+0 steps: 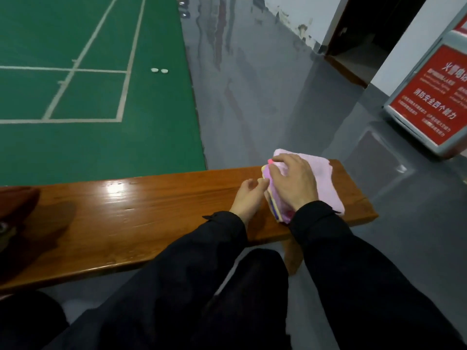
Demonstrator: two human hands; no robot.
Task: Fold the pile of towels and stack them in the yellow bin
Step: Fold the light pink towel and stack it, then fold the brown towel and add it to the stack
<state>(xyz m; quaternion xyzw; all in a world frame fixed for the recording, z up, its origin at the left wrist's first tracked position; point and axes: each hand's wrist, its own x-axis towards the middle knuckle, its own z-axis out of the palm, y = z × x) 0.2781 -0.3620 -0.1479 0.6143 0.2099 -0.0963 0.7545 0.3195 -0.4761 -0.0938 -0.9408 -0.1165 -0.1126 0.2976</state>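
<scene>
folded pink towel lies at right end of wooden tabletop. right hand rests flat on it, grip relaxed, fingers spread. left hand beside towel's striped edge, fingers loosely curled, holding nothing.

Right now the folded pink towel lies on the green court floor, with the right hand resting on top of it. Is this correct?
Not quite. The head view shows the folded pink towel lying on the wooden bench, near its right end, not on the green court floor. The rest holds: the right hand rests on top of it.
</scene>
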